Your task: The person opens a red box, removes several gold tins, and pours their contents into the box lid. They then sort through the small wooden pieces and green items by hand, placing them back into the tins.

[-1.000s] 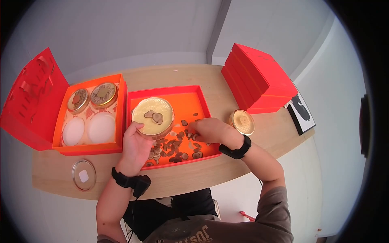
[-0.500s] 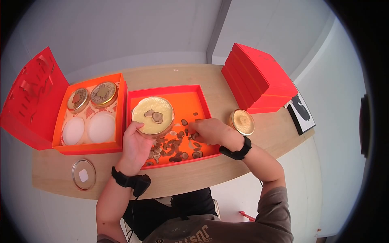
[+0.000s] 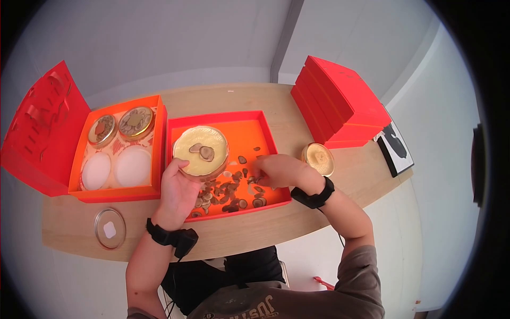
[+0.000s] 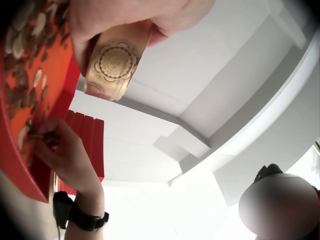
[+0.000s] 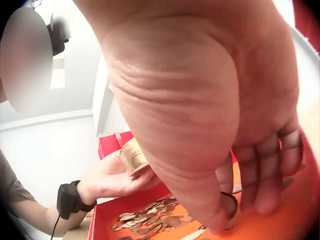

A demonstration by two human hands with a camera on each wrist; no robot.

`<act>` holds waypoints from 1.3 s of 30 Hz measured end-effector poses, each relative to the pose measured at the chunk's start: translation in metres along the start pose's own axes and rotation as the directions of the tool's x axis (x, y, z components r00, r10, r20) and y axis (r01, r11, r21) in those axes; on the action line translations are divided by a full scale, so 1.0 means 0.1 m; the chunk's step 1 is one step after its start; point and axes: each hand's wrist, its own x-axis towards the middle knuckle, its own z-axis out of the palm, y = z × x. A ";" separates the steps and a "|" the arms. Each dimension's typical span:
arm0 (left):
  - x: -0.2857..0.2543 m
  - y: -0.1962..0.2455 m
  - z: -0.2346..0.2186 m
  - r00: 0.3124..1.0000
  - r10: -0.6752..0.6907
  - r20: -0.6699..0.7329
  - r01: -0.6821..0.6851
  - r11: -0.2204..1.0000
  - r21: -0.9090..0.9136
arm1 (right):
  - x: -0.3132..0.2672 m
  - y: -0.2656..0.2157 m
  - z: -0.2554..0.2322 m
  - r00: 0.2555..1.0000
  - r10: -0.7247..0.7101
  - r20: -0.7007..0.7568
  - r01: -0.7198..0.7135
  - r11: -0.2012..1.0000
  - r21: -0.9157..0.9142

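My left hand [image 3: 179, 194] grips a round tin [image 3: 213, 139] from the side, thumb over its rim, above the red tray's left part. A pale yellow lining shows inside the tin, with a few brown dried slices [image 3: 206, 154] on it; its gold embossed wall [image 4: 114, 62] shows in the left wrist view. Over the right side of the red tray [image 3: 249, 127], my right hand [image 3: 281, 173] reaches down among scattered dried slices [image 3: 226, 191]. Between its thumb and fingertips it pinches a dark-rimmed slice [image 5: 231, 202], partly hidden by the thumb.
Left of the tray, an open red box [image 3: 163, 143] holds two filled round tins [image 3: 136, 123] and two white round recesses [image 3: 133, 167]. A clear lid [image 3: 110, 228] lies near the front edge. On the right stand another tin [image 3: 319, 159], stacked red boxes [image 3: 340, 103] and a black-and-white box [image 3: 394, 146].
My right hand and wrist have shifted slightly to the right, still low over the slices. The left hand and its tin have stayed nearly in place.
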 end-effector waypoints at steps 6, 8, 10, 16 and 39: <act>0.02 -0.02 -0.02 1.000 -0.018 0.009 0.017 1.000 0.007 | -0.06 0.01 -0.16 0.976 -0.106 -0.190 0.140 0.974 0.176; 0.01 -0.01 -0.04 0.999 -0.031 0.011 0.031 0.999 0.017 | -0.06 -0.08 -0.23 0.958 -0.140 -0.250 0.200 0.952 0.233; 0.00 -0.01 0.00 0.999 -0.049 0.017 0.048 0.997 0.056 | -0.07 -0.19 -0.30 0.934 -0.167 -0.315 0.261 0.922 0.287; -0.05 0.01 0.11 0.991 -0.111 0.072 0.105 0.991 0.084 | 0.03 -0.53 -0.37 0.907 -0.100 -0.409 0.308 0.819 0.483; -0.06 0.01 0.10 0.988 -0.123 0.096 0.114 0.989 0.093 | -0.03 -0.43 -0.29 0.844 -0.031 -0.536 0.271 0.886 0.375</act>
